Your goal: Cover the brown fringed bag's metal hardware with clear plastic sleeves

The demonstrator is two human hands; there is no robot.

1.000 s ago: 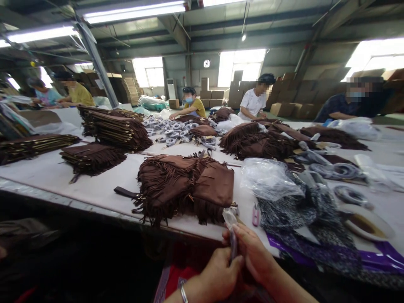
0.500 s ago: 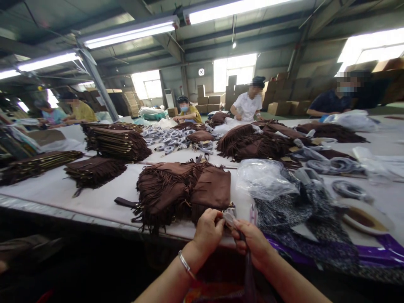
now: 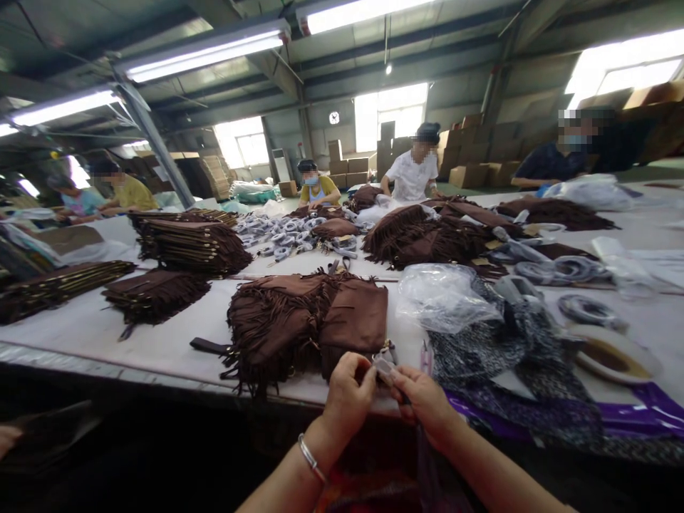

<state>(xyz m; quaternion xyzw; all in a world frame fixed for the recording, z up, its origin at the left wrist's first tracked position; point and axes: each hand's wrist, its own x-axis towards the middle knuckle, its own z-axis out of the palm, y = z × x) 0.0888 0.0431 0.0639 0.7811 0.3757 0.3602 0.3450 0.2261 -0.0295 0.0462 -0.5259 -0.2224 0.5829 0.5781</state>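
Lower centre, right hand (image 3: 427, 406) clamps fingers on a grey plastic-wrapped strap end (image 3: 383, 365); left hand (image 3: 346, 390) touches it, closure unclear; apparent adjusting needs steadiness.

From here I can read no lettering anywhere; the round wall clock (image 3: 334, 117) hangs too far off to make out its dial.

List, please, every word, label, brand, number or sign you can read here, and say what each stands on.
No text is readable in this picture.
Wall clock: any numerals are too small to read.
Cardboard boxes: any print is too small or blurred to read.
Held grey piece and brown fringed bags: no legible marks.
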